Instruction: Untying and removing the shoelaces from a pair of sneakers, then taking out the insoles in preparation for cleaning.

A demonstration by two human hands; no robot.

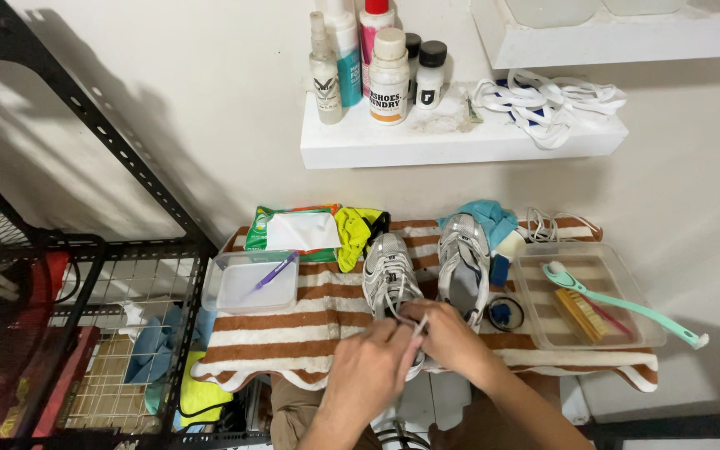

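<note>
Two silver-white sneakers stand side by side on a brown-and-white striped towel (293,329). My left hand (368,367) and my right hand (447,337) meet at the near end of the left sneaker (387,275). Both pinch its white shoelace (418,325), which runs up between my fingers. The right sneaker (463,262) stands untouched, with no lace in it that I can see.
A clear tub (253,283) with a purple brush sits at left, beside a green wipes pack (289,229) and a yellow cloth (353,233). A clear tray (589,296) with brushes lies at right. Bottles (389,67) and loose white laces (552,100) rest on a wall shelf. A black metal rack (85,333) stands at left.
</note>
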